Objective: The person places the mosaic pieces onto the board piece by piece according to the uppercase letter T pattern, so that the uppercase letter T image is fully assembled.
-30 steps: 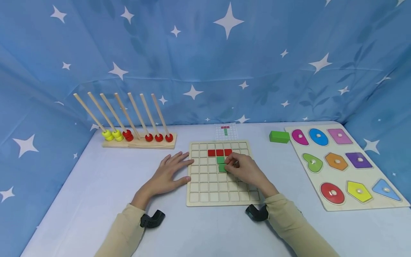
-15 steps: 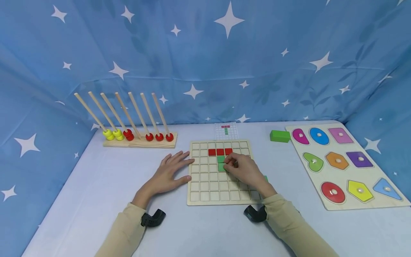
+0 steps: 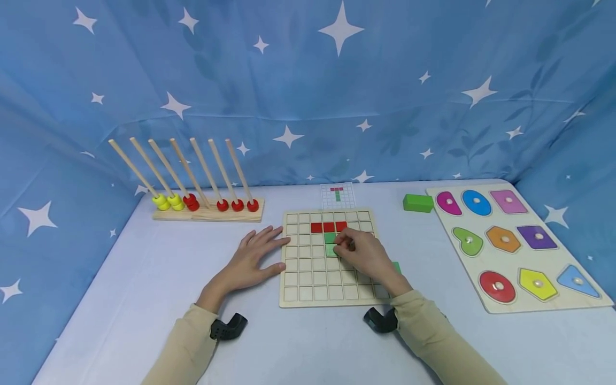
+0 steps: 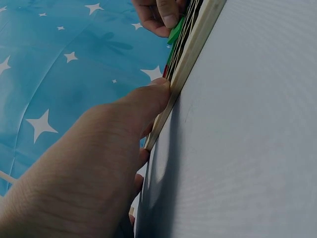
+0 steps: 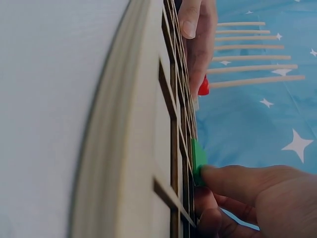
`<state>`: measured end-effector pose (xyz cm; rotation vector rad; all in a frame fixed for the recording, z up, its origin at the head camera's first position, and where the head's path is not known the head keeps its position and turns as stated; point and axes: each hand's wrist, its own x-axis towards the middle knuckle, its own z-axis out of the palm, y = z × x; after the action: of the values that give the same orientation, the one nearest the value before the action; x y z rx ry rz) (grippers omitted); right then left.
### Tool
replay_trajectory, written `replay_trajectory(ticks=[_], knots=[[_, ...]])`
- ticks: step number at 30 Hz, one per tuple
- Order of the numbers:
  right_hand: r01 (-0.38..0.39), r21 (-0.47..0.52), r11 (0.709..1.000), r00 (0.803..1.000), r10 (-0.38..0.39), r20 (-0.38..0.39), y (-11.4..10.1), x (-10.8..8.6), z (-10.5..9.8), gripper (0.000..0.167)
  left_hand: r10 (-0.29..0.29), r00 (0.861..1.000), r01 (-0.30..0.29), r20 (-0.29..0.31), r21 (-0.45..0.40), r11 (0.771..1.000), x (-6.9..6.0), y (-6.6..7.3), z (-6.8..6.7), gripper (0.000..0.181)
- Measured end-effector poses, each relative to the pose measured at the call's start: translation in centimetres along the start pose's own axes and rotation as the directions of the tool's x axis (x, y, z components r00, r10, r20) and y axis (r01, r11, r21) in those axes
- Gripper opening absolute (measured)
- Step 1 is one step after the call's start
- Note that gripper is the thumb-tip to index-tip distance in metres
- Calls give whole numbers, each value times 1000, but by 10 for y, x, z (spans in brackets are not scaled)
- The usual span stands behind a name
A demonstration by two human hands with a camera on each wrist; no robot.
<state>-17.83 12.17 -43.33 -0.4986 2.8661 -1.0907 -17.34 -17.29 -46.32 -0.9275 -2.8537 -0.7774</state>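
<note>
In the head view, a wooden grid board [image 3: 307,279] lies in the middle of the table. Three red tiles [image 3: 316,228] form a row in its upper part, with a green tile [image 3: 329,238] below the middle one. Just beneath that, my right hand [image 3: 364,253] pinches another green tile [image 3: 330,249] between thumb and fingers; in the right wrist view this green tile [image 5: 198,157] stands tilted against the grid. My left hand [image 3: 255,260] lies with spread fingers at the board's left edge, its thumb [image 4: 157,89] touching the rim in the left wrist view.
Behind the board lies a pattern card [image 3: 338,197]. A bead rack [image 3: 207,214] with tall pegs stands back left. Toward the right are a green block [image 3: 418,203] and a shape puzzle [image 3: 478,256]. Another green piece [image 3: 397,267] shows partly beside the right wrist.
The right hand has shifted very slightly, still pinching the green tile. Part of a green piece beside the right wrist has come into sight. The left hand stays in place.
</note>
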Motion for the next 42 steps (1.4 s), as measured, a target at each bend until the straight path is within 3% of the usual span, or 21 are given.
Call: replay_trajectory(ticks=[8, 25, 42], knots=[[2, -1, 1000, 1000, -2, -8, -1, 1, -1, 7, 1, 1000, -1, 4, 8, 1000, 1, -1, -1, 58], [-15, 115, 993, 995, 4, 95, 9, -3, -20, 8, 12, 1000, -12, -3, 1, 1000, 0, -2, 1, 58], [-59, 34, 998, 997, 57, 48, 33, -23, -45, 11, -8, 1000, 8, 9, 4, 1000, -1, -2, -1, 58]])
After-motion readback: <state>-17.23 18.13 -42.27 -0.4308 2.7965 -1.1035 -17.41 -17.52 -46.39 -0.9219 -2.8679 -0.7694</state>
